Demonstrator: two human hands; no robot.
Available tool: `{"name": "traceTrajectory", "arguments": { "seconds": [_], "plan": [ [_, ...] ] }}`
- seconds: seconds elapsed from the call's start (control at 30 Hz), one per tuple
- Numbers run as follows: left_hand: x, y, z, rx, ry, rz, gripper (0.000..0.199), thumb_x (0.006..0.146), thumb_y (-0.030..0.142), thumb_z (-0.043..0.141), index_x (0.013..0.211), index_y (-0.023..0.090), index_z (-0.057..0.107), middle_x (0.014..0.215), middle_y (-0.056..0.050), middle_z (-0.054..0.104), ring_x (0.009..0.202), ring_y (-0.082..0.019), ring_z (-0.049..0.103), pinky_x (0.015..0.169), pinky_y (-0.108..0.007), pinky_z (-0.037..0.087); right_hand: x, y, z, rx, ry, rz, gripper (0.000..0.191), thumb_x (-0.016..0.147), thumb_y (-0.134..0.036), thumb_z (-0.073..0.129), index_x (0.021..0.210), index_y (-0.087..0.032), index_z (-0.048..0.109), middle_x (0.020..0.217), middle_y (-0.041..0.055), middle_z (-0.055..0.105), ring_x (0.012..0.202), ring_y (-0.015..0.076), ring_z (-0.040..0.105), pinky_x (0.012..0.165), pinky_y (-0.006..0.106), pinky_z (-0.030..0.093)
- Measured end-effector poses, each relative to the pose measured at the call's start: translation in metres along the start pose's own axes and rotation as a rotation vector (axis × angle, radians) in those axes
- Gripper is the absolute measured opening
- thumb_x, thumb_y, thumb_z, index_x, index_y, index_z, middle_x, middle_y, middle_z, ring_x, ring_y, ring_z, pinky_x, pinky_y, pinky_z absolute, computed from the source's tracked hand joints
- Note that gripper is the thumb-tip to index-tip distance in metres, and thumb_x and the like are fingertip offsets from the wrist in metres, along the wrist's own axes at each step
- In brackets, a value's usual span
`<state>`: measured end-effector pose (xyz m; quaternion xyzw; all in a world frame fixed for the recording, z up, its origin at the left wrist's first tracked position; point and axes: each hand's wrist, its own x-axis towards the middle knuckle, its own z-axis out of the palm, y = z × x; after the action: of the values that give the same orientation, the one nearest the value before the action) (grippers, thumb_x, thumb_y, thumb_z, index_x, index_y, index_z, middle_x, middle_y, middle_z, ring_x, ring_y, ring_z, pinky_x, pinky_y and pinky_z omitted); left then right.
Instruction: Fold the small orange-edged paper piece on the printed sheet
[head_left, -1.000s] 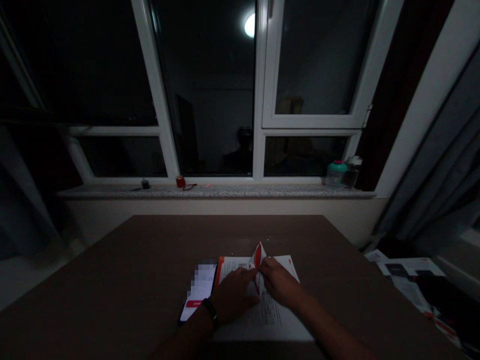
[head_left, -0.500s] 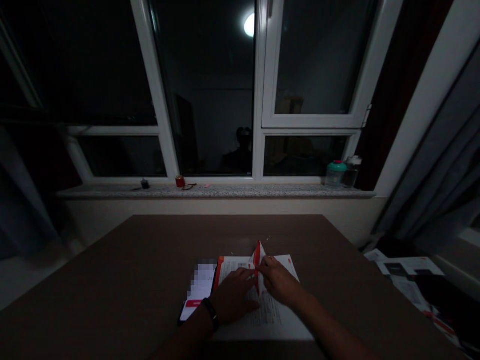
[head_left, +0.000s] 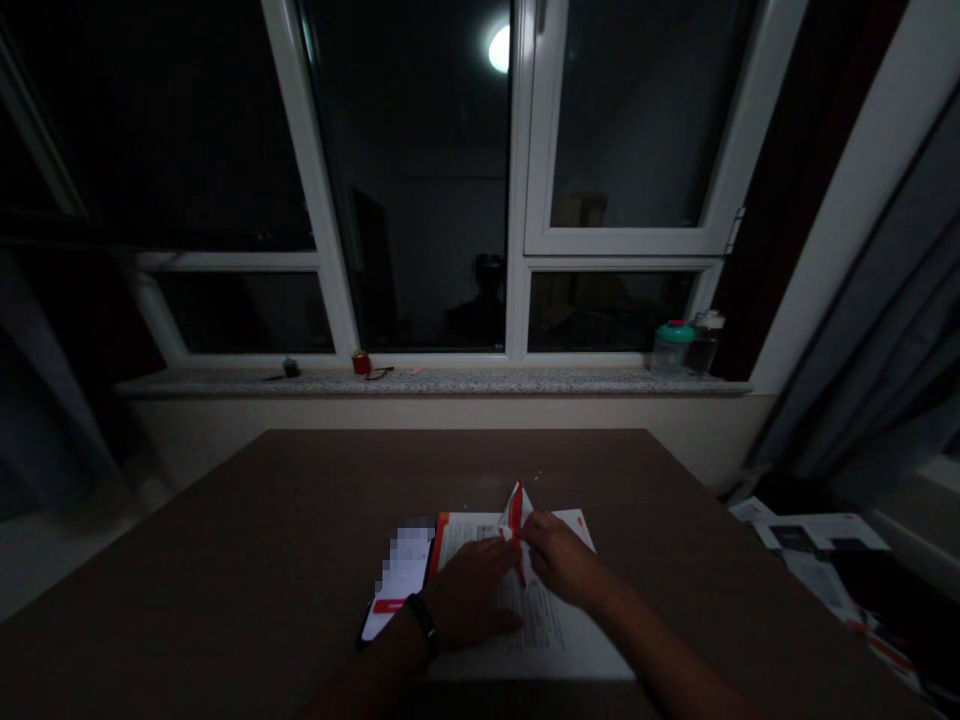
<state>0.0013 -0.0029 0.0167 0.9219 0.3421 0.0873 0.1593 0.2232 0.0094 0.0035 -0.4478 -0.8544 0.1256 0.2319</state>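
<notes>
On the table lies a white printed sheet or booklet [head_left: 577, 640] with an orange-red left edge. On top of it is a piece of red-and-white folded paper [head_left: 516, 505], its pointed end aimed away from me. My right hand [head_left: 559, 555] pinches the paper's right side between bent fingers. My left hand [head_left: 476, 590], with a dark band on the wrist, lies flat over the print, thumb apart and fingertips touching the folded paper. Part of the fold is hidden under both hands. Beside the left forearm rests a phone [head_left: 401, 565] with its screen lit.
The brown table [head_left: 300, 500] meets the wall below a granite windowsill [head_left: 465, 381]. The sill bears a red jar [head_left: 361, 362], a small dark object [head_left: 291, 368] and a teal-lidded container [head_left: 673, 347] beside a clear bottle. Papers [head_left: 817, 535] lie low on the right.
My left fingers have shifted slightly along the folded paper, and the thumb lies a little lower. The right hand has moved slightly right, still pinching the paper.
</notes>
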Motion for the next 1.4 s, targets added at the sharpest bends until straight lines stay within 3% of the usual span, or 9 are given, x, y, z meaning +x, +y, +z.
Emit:
{"name": "traceTrajectory", "arguments": {
  "seconds": [0.17, 0.33, 0.6, 0.83, 1.03, 1.23, 1.4],
  "plan": [
    [0.000, -0.004, 0.002, -0.001, 0.002, 0.038, 0.088, 0.077, 0.058, 0.074, 0.148, 0.022, 0.036, 0.151, -0.015, 0.039, 0.139, -0.036, 0.035, 0.114, -0.055, 0.028, 0.000, -0.003, 0.000, -0.006, 0.001, 0.027, 0.040, 0.079, -0.005, 0.045, 0.111, -0.017, 0.065, 0.103, 0.0084, 0.056, 0.102, 0.0217, 0.050, 0.091, 0.032, 0.040],
    [0.002, -0.006, 0.003, 0.024, -0.020, 0.054, 0.093, 0.074, 0.056, 0.077, 0.149, 0.021, 0.035, 0.152, -0.016, 0.038, 0.139, -0.037, 0.035, 0.114, -0.055, 0.028, 0.000, -0.005, -0.001, -0.015, 0.000, 0.018, 0.038, 0.080, -0.004, 0.043, 0.107, -0.016, 0.067, 0.101, 0.0084, 0.056, 0.100, 0.0213, 0.050, 0.090, 0.031, 0.040],
    [0.000, -0.010, -0.001, 0.036, -0.047, 0.119, 0.086, 0.079, 0.065, 0.066, 0.147, 0.021, 0.039, 0.154, -0.017, 0.033, 0.140, -0.038, 0.032, 0.113, -0.057, 0.025, -0.002, -0.006, -0.004, -0.034, -0.020, 0.015, 0.037, 0.077, -0.003, 0.046, 0.105, -0.016, 0.066, 0.104, 0.0082, 0.054, 0.102, 0.0217, 0.048, 0.092, 0.032, 0.040],
    [-0.001, -0.008, -0.004, -0.016, -0.063, 0.081, 0.093, 0.078, 0.061, 0.070, 0.151, 0.021, 0.030, 0.154, -0.017, 0.032, 0.140, -0.037, 0.032, 0.114, -0.059, 0.023, -0.002, -0.005, -0.003, -0.024, -0.019, -0.001, 0.035, 0.078, -0.002, 0.046, 0.103, -0.016, 0.065, 0.105, 0.0079, 0.054, 0.103, 0.0215, 0.048, 0.093, 0.032, 0.039],
    [-0.002, -0.005, -0.008, 0.036, -0.122, 0.092, 0.089, 0.078, 0.062, 0.068, 0.148, 0.018, 0.035, 0.155, -0.018, 0.031, 0.141, -0.038, 0.030, 0.114, -0.059, 0.024, -0.003, -0.005, -0.005, -0.053, -0.031, -0.032, 0.031, 0.080, -0.003, 0.045, 0.100, -0.016, 0.065, 0.102, 0.0078, 0.054, 0.101, 0.0216, 0.048, 0.090, 0.032, 0.039],
    [-0.006, 0.000, -0.010, 0.033, -0.063, 0.137, 0.079, 0.080, 0.058, 0.070, 0.145, 0.022, 0.042, 0.154, -0.016, 0.034, 0.139, -0.038, 0.034, 0.114, -0.054, 0.028, -0.006, -0.008, -0.010, -0.050, -0.062, -0.045, 0.035, 0.080, -0.004, 0.046, 0.105, -0.018, 0.066, 0.105, 0.0080, 0.055, 0.105, 0.0227, 0.048, 0.094, 0.034, 0.038],
    [-0.005, 0.004, -0.011, -0.002, -0.069, 0.129, 0.083, 0.080, 0.055, 0.073, 0.147, 0.023, 0.038, 0.150, -0.014, 0.041, 0.138, -0.037, 0.036, 0.115, -0.054, 0.025, -0.007, -0.010, -0.011, -0.052, -0.065, -0.041, 0.034, 0.080, -0.004, 0.046, 0.105, -0.016, 0.065, 0.106, 0.0087, 0.055, 0.104, 0.0225, 0.047, 0.092, 0.033, 0.038]
  ]
}}
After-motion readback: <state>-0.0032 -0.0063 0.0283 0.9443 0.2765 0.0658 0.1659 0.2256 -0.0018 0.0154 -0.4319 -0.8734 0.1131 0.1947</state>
